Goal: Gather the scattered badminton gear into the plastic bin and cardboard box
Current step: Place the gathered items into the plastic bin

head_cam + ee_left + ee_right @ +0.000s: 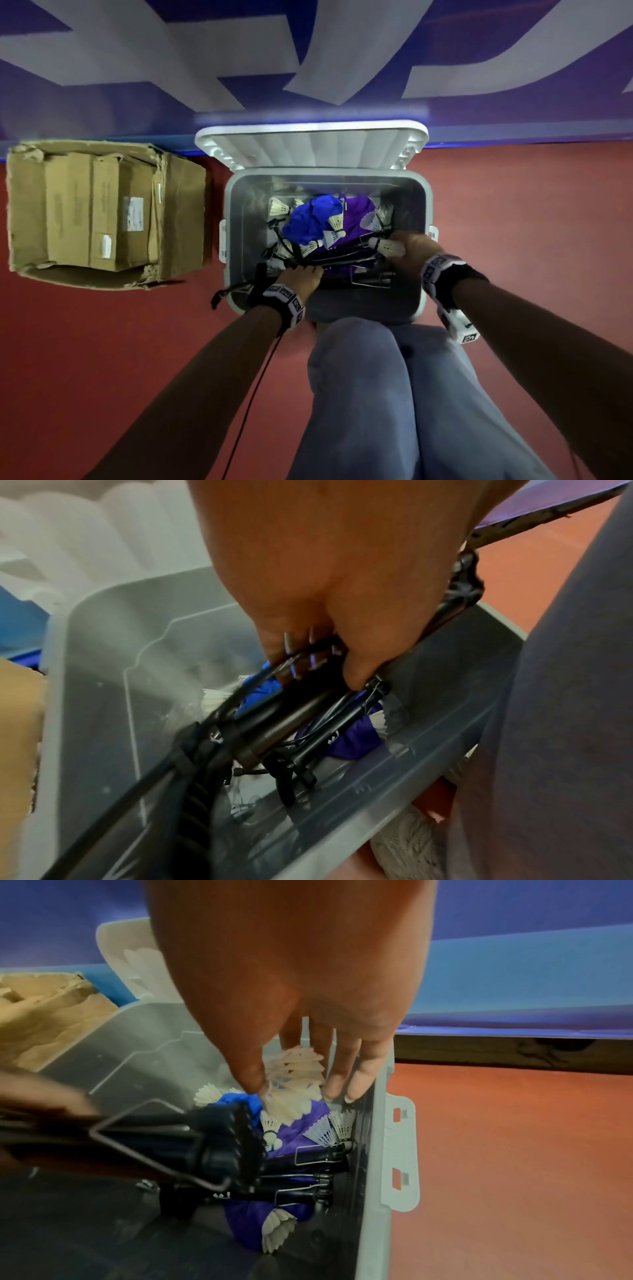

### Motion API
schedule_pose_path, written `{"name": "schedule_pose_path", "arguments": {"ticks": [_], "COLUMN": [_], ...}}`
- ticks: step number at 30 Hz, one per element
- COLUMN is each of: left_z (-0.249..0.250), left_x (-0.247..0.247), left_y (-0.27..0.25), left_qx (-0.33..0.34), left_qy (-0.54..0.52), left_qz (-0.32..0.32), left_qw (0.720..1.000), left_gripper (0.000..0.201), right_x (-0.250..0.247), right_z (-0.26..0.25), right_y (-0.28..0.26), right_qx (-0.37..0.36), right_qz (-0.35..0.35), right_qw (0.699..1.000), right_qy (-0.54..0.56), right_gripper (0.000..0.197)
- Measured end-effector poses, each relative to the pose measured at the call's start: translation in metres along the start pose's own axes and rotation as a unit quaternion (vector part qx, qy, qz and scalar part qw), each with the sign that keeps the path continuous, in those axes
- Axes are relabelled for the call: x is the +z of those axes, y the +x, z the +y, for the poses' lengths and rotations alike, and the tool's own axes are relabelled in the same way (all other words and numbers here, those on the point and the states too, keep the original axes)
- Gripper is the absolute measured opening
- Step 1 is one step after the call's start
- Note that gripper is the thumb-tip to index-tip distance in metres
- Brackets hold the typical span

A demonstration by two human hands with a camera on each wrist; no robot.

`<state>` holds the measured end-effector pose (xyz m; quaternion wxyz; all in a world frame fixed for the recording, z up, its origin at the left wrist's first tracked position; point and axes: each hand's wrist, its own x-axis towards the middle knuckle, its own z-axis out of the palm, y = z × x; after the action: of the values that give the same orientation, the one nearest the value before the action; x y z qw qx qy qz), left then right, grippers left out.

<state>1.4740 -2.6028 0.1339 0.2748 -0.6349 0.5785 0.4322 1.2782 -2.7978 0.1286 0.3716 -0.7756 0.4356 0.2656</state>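
The grey plastic bin (pixel 424 192) stands with its lid off in front of my knees. It holds a blue cloth (pixel 311 219), a purple cloth (pixel 359 209), several loose shuttlecocks and a bundle of black poles and cord (pixel 335 260). My left hand (pixel 305 272) grips that black bundle (pixel 274 723) at the bin's near left, fingers curled round it (pixel 318 664). My right hand (pixel 407 246) reaches in along the right wall and pinches a stack of white shuttlecocks (pixel 298 1066) between thumb and fingers (pixel 298 1089). The cardboard box (pixel 102 212) sits to the left.
The bin's white lid (pixel 308 144) leans against the blue-and-white wall behind it. A black cord end (pixel 222 294) hangs over the bin's near-left corner. My legs (pixel 394 394) press against the bin's near side. Red floor lies to the right.
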Motion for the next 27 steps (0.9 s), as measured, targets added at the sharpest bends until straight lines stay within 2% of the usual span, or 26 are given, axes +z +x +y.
{"name": "schedule_pose_path", "arguments": {"ticks": [3,6,9,12,14,16,18,22,24,27], "left_z": [0.001,0.004,0.009,0.011,0.012,0.012,0.01,0.005,0.007,0.017], "left_x": [0.009,0.017,0.015,0.014,0.011,0.005,-0.006,-0.041,-0.069,-0.124], "left_y": [0.012,0.016,0.01,-0.009,-0.03,-0.053,-0.075,-0.117,-0.146,-0.197], "left_qx": [0.024,0.047,0.012,-0.02,-0.035,-0.037,-0.046,-0.058,-0.058,-0.075], "left_qy": [-0.019,-0.059,-0.097,-0.106,-0.099,-0.087,-0.082,-0.117,-0.152,-0.239], "left_qz": [-0.003,0.029,0.007,0.014,0.022,0.029,0.035,0.035,0.079,0.172], "left_qw": [1.0,0.997,0.995,0.994,0.994,0.995,0.995,0.991,0.983,0.953], "left_gripper": [0.052,0.048,0.053,0.057,0.051,0.037,0.024,0.031,0.03,0.034], "right_x": [0.004,0.003,0.0,-0.008,-0.016,-0.025,-0.033,-0.056,-0.072,-0.104], "right_z": [0.0,-0.005,-0.009,-0.014,-0.017,-0.021,-0.025,-0.041,-0.056,-0.08], "right_y": [0.011,0.021,0.021,0.008,-0.006,-0.024,-0.042,-0.083,-0.105,-0.145], "right_qx": [-0.011,-0.025,-0.033,-0.028,-0.018,-0.012,0.0,0.026,0.026,0.007], "right_qz": [0.024,0.007,-0.031,-0.017,-0.007,0.002,0.007,0.021,0.034,0.057], "right_qw": [1.0,0.999,0.998,0.998,0.999,0.999,1.0,0.996,0.986,0.967], "right_qy": [-0.015,-0.021,-0.041,-0.046,-0.046,-0.035,-0.007,0.086,0.161,0.25], "right_gripper": [0.042,0.047,0.06,0.063,0.06,0.056,0.054,0.057,0.054,0.043]}}
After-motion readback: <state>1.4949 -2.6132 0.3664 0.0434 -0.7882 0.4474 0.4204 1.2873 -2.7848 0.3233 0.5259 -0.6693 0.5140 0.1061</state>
